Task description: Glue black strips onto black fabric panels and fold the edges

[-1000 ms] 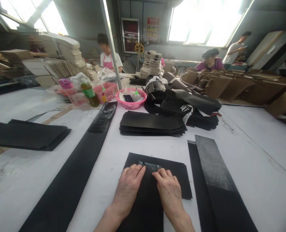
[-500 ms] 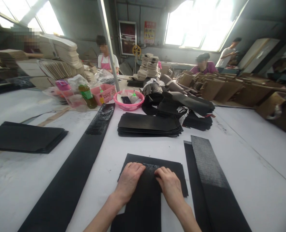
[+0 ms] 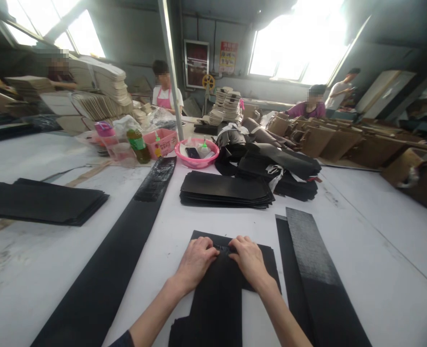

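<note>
My left hand is closed on the upper left edge of a long black strip, thumb and fingers pinched together. At the upper right edge of that strip my right hand is closed in the same way. Between them shows a shiny, wet-looking band. Beneath the strip's far end lies a stack of black rectangular panels. The strip runs toward me and out of the bottom of the head view. What the fingertips pinch is partly hidden.
Long black strips with a shiny end lie left, and more strips lie right. Stacked black panels stand ahead. Behind are a pink basin, a pink box, a bottle and brown bags. Several people work farther back.
My right hand has moved slightly up and left along the strip's end, thumb tucked in. The left hand stays near its edge. The whole view has shifted a little.
</note>
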`<action>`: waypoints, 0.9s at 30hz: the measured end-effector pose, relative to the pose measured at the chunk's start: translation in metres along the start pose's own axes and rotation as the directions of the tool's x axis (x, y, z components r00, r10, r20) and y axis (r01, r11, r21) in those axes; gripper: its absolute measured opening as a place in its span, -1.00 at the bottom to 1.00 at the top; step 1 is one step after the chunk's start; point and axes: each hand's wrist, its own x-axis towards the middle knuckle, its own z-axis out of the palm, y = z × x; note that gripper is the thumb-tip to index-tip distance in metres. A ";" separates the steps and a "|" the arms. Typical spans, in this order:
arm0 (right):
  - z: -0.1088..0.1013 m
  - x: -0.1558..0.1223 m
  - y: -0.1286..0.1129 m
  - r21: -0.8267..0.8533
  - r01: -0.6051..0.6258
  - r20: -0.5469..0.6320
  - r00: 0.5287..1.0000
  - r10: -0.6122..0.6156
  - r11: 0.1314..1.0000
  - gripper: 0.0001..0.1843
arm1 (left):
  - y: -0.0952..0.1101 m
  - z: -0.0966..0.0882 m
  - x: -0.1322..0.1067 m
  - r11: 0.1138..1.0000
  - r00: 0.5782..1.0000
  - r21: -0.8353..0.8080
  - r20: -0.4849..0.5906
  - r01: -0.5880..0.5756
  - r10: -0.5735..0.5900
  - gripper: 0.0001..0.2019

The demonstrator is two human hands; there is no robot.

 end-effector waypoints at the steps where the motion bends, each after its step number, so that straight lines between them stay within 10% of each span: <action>1: 0.000 0.001 0.000 -0.007 0.008 0.011 1.000 -0.007 1.000 -0.83 | -0.001 0.000 0.002 1.000 1.000 -0.011 -0.002 0.021 -0.021 -0.92; 11: -0.002 0.013 0.007 0.015 0.049 0.078 0.996 -0.050 0.999 -0.87 | -0.008 0.003 0.019 1.000 1.000 0.026 -0.006 -0.014 0.014 -0.69; 27: 0.016 -0.003 0.013 0.022 0.189 -0.055 0.981 -0.188 0.982 -0.90 | -0.005 0.015 0.008 0.973 0.977 0.104 -0.046 -0.205 0.210 -0.90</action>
